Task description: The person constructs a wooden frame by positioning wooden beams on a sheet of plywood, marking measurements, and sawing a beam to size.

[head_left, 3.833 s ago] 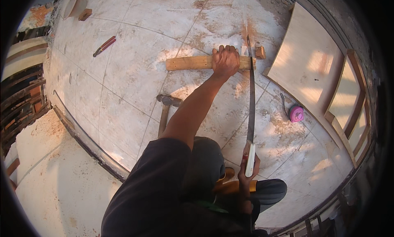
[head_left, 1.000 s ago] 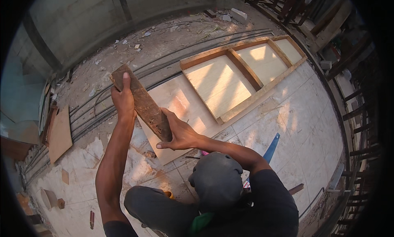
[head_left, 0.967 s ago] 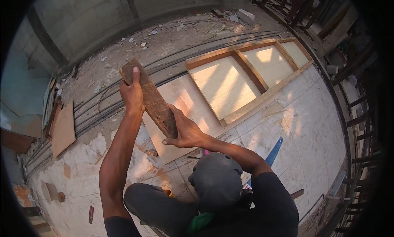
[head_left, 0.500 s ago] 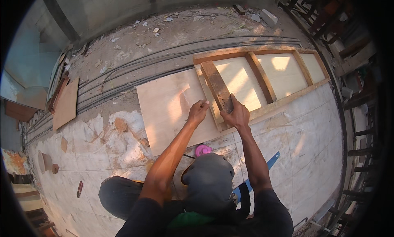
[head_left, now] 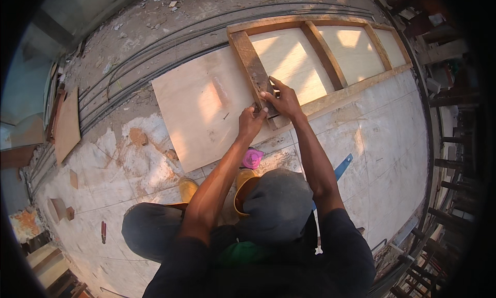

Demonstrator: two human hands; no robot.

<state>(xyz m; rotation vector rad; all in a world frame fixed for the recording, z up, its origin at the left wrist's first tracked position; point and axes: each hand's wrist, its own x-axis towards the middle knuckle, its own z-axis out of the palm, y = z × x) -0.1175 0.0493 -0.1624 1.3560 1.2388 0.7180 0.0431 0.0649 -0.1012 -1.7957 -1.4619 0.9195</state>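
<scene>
A short, dark-stained wooden board (head_left: 253,60) lies along the left end of a light wooden frame (head_left: 325,55), which is backed with pale panels. My right hand (head_left: 285,100) grips the board near its near end, thumb on top and a finger stretched along its right side. Pressed against the board's left edge at the same end, the curled fingers of my left hand (head_left: 251,124) hold it too. Their tips are partly hidden. A plywood sheet (head_left: 191,102) extends left from under the frame, with a small dark nail-like piece (head_left: 226,116) on it.
A pink round tool (head_left: 252,158) lies by my yellow boots. The blue blade of a saw (head_left: 343,166) sits right of my knee. Red-handled pliers (head_left: 103,232) are at the left on the tiles. Black cables (head_left: 170,60) run behind the plywood; stacked timber lines the right side.
The board has gone from slanting across the frame's corner to lying along its left end. My left hand has moved in to touch it, and my right hand has shifted its grip.
</scene>
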